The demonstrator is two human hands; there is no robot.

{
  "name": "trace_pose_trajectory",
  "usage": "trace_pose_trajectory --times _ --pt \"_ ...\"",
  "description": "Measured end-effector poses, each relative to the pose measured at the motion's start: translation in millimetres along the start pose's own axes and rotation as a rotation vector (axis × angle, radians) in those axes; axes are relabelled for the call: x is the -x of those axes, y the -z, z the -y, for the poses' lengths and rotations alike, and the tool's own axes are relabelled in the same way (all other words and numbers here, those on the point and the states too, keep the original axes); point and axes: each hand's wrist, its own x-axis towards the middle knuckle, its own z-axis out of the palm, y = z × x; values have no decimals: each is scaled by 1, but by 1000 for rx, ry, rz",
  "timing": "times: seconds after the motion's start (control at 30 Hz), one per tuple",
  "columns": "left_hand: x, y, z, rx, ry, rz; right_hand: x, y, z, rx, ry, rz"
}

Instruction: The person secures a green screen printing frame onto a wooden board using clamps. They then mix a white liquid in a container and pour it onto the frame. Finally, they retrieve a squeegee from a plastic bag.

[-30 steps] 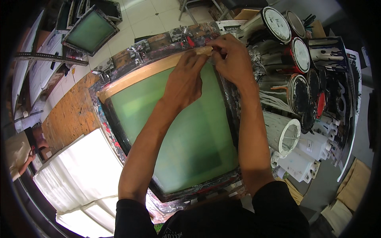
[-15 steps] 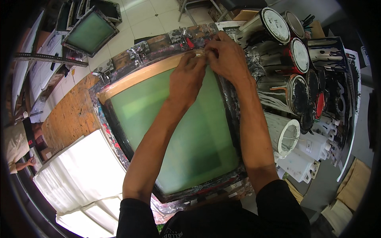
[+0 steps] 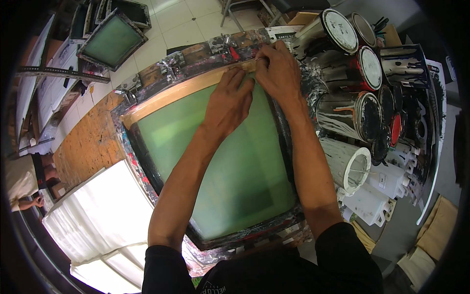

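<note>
A silk-screen frame with a green mesh (image 3: 230, 166) and dark edges lies flat below my arms. Brown tape (image 3: 171, 95) runs along its far edge. My left hand (image 3: 229, 100) rests over the right part of this strip, fingertips on the tape and fingers a little apart. Close to the far right corner, my right hand (image 3: 280, 73) is closed, its thumb and index finger pinched together at the tape's end. What lies between those fingertips is mostly hidden by them.
Metal clamps (image 3: 170, 67) line the board beyond the frame. Paint-streaked cans (image 3: 350, 115) and a white tub (image 3: 345, 164) crowd the right. White cloth (image 3: 98, 210) covers the left front. More screens (image 3: 112, 40) lean at the far left; another person (image 3: 23, 181) stands left.
My left hand has shifted slightly left and nearer, its fingers easing apart from the right hand. My right hand stays near the corner, its fingers slightly repositioned.
</note>
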Motion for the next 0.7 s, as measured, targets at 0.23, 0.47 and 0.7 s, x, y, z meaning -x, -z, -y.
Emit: trace_pose_trajectory --times 0.23,0.47,0.7 --pt "3 4 3 18 -14 38 -2 2 -2 -104 -99 72" --pt "2 2 2 -7 -40 14 -9 9 -4 84 108 122" --pt "4 0 3 -34 -43 2 -2 -2 -21 -111 115 -56"
